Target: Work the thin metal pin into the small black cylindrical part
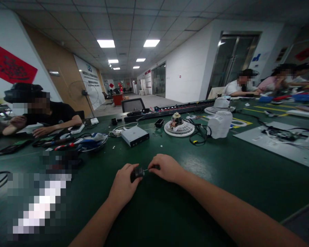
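Note:
My left hand (125, 180) is closed round a small black block-like part (139, 172), held just above the green table with its lit end turned to the right. Thumb and fingertips pinch it from the left side. My right hand (166, 168) grips a small screwdriver (146, 169), whose thin metal shaft points left at the part. Its tip meets or nearly meets the part; I cannot tell which. Most of the dark handle is hidden by my fingers. Beyond my hands lies a grey metal drive box (135, 136), and a small open black case (159, 122) sits behind it.
Farther back, a white fan grille with its motor (179, 126) stands beside a white housing (220, 124) and black cable. A grey board (280, 144) with wiring lies right. Tools and a bundle (92, 141) are at left. A person in black (59, 115) sits there; others sit far right.

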A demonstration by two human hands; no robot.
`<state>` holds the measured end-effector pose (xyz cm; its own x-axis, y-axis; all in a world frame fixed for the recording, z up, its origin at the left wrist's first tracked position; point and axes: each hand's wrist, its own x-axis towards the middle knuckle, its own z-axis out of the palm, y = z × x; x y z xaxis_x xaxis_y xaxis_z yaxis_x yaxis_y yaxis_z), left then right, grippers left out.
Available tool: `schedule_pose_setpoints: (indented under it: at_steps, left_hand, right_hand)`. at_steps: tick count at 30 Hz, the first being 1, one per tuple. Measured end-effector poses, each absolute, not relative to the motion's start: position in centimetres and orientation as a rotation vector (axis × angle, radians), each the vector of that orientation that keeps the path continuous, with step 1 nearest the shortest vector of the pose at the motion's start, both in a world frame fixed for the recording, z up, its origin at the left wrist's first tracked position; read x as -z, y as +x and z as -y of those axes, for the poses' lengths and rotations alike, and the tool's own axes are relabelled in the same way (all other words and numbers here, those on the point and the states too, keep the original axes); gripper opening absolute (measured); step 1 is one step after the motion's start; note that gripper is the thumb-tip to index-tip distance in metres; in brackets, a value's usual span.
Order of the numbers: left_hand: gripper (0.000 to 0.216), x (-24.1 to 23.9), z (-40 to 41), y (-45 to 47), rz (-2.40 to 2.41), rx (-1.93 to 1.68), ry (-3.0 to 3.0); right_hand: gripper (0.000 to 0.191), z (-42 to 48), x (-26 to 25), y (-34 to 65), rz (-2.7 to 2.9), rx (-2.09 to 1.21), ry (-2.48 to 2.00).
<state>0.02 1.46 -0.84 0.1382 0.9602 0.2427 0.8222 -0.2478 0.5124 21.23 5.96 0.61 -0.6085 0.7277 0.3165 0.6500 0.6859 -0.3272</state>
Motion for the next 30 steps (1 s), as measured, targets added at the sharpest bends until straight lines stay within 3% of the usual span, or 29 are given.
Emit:
schedule_pose_setpoints:
  at_steps: [4, 30]
  left_hand:
    - [0.029, 0.6, -1.3, 0.1, -1.716, -0.764, 2.216]
    - [0.028, 0.4, -0.6, 0.6, -1.638, -0.847, 2.293]
  right_hand:
    - [0.012, -5.8, -0.7, 21.2, 2.472, -0.133, -1.060]
    - [0.019, -5.1, -1.0, 21.0, 2.509, -0.397, -1.196]
